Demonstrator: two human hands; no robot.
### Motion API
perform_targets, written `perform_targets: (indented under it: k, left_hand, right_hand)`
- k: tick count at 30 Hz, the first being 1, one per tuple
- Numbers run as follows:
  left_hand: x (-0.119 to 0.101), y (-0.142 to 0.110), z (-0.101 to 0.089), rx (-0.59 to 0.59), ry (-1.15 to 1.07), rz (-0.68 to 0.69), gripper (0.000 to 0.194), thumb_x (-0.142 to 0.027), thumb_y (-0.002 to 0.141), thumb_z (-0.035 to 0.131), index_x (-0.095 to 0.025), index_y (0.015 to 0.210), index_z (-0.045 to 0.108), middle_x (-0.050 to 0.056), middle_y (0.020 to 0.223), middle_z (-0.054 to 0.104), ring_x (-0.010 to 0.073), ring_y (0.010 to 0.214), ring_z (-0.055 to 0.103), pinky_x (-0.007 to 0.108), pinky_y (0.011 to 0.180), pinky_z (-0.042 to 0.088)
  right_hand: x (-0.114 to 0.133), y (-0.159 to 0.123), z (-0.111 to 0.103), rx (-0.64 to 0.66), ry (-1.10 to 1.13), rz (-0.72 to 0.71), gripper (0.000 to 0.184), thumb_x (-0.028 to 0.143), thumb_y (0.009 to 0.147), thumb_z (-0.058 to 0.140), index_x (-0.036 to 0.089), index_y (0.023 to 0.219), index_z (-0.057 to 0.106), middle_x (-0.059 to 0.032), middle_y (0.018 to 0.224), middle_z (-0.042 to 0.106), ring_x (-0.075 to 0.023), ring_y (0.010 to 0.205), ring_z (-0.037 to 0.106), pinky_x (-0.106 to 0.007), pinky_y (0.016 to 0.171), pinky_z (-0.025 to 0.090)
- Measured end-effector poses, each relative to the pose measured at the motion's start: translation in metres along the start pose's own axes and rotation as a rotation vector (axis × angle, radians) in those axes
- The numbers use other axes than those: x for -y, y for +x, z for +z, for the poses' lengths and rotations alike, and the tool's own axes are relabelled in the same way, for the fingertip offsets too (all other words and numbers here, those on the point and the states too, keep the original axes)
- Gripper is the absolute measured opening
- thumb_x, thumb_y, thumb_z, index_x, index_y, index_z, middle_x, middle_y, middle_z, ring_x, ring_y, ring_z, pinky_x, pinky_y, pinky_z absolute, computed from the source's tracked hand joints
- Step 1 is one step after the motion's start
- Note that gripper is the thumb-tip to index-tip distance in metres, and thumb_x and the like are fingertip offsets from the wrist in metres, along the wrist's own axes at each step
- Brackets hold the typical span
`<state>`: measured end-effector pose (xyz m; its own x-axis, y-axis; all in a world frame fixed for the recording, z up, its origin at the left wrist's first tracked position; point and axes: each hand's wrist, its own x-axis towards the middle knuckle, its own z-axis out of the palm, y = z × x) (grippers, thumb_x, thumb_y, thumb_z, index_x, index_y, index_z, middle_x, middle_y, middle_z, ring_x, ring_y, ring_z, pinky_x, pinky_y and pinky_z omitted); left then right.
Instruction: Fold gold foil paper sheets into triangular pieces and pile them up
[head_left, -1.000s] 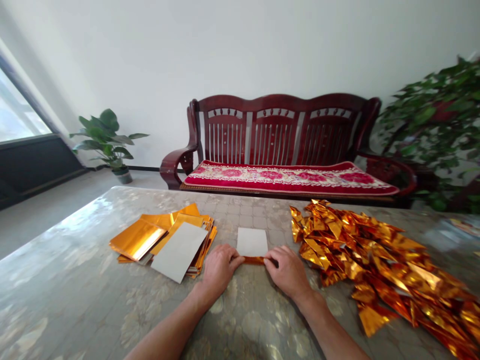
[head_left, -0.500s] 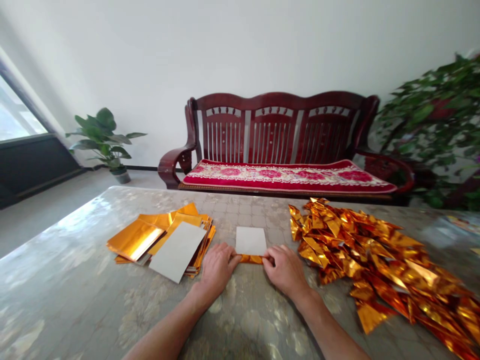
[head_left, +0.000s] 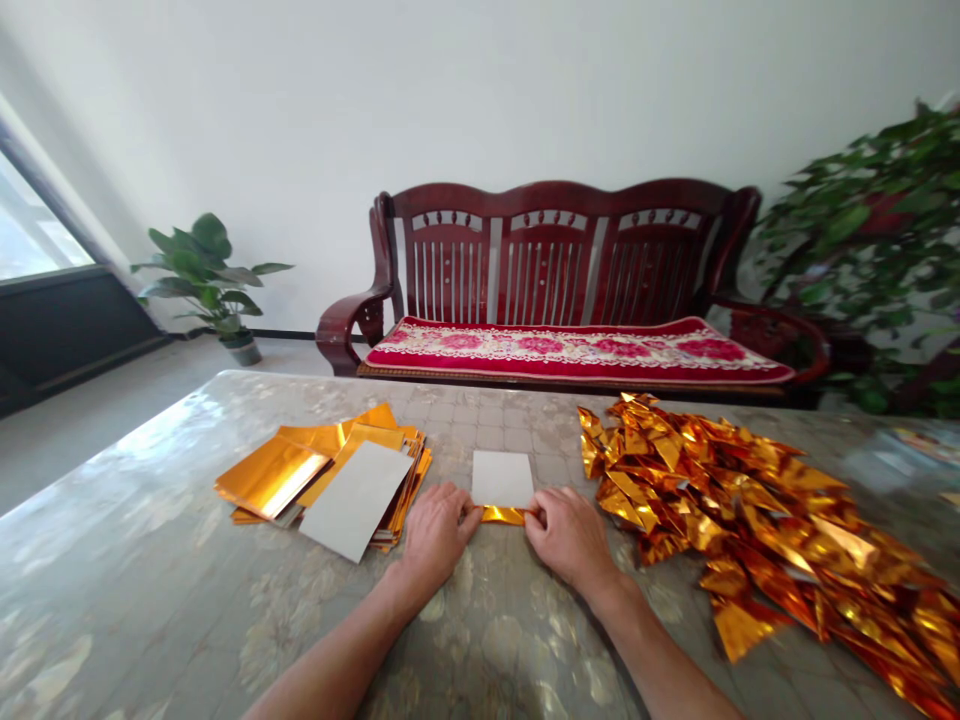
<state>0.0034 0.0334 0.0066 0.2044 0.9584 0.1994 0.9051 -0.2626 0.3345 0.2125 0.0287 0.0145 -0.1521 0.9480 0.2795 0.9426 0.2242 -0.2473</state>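
A sheet of gold foil paper (head_left: 502, 478) lies white side up on the table in front of me. Its near edge is turned over into a narrow gold strip. My left hand (head_left: 441, 525) pinches the left end of that strip between thumb and fingers. At the right end, my right hand (head_left: 568, 530) grips it the same way. Left of my hands is a loose stack of foil sheets (head_left: 281, 470), mostly gold side up, with one white-backed sheet (head_left: 356, 502) on top. To the right spreads a large heap of folded gold foil pieces (head_left: 757, 510).
The table (head_left: 180, 590) has a patterned, glossy cover. Behind it stands a dark red wooden bench (head_left: 551, 265) with a floral cushion (head_left: 577, 350). A potted plant (head_left: 214, 270) is on the floor at left, leafy greenery (head_left: 877, 220) at right. Clear plastic (head_left: 900, 455) lies at the table's right.
Both hands stay at the ends of the folded strip. The strip now catches more light and looks brighter, its surface slightly turned. Stack and heap are unmoved.
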Motion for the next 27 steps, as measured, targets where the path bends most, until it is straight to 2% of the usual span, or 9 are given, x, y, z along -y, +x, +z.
perform_targets:
  k: [27]
  left_hand:
    - [-0.0024, -0.0011, -0.0017, 0.018, -0.014, -0.055, 0.017, -0.033, 0.086, 0.063, -0.021, 0.074, 0.064, 0.002, 0.089, 0.061, 0.0202, 0.09, 0.055, 0.031, 0.078, 0.034]
  right_hand:
    - [0.0013, -0.0006, -0.0004, 0.004, 0.001, 0.009, 0.012, 0.019, 0.079, 0.06, 0.022, 0.068, 0.059, -0.0002, 0.073, 0.066, -0.0178, 0.076, 0.054, -0.03, 0.069, 0.028]
